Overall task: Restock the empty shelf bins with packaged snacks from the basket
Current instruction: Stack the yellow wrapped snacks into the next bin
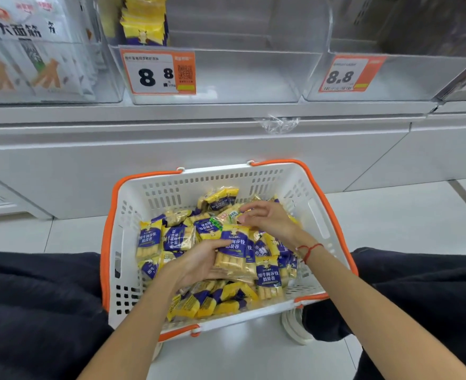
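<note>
Left hand clamps a stack of snack packets gathered in the basket, grip curled round them to lift several at once, while the right hand hovers loose-fingered over the pile, the clear bin above nearly bare.

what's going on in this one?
A person crouches on the shop floor over a white basket with orange handles, full of yellow and purple snack packets. The left hand grips a small stack of packets inside the basket, while the right hand hovers over the pile with curled fingers, seemingly reaching for another. On the shelf above, the clear bin with the 8.8 price tag holds only a few matching packets at its left; the next bin to the right looks empty.
</note>
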